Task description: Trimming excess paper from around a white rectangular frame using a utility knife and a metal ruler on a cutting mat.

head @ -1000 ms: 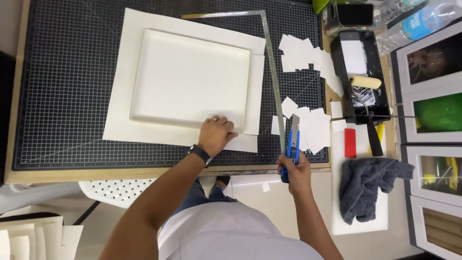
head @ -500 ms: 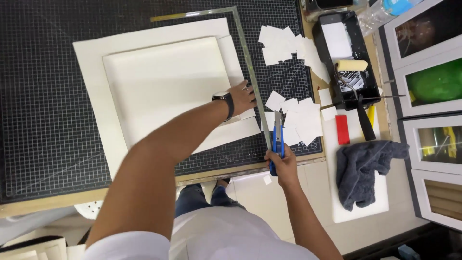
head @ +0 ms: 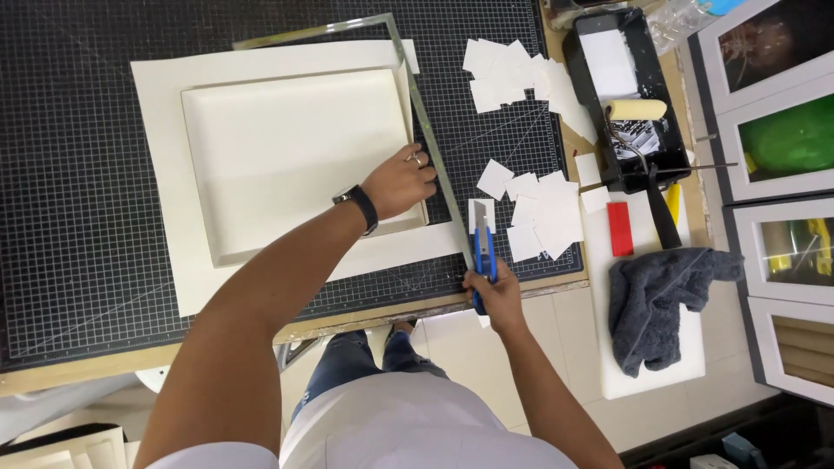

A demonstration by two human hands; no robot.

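Fingers (head: 420, 163) of the left hand (head: 398, 182) press flat on the metal ruler (head: 432, 148), which runs long up the white card (head: 287, 148) on the bench (head: 78, 365), while the right hand (head: 495, 293) is shut around the blue knife (head: 482, 252) just beside its near end.

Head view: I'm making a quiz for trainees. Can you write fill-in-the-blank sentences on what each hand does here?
1. The right hand grips a ____ knife.
2. The left hand presses on a metal ____ beside the cream board.
3. The paint roller lies in a ____ tray.

Missing: blue; ruler; black
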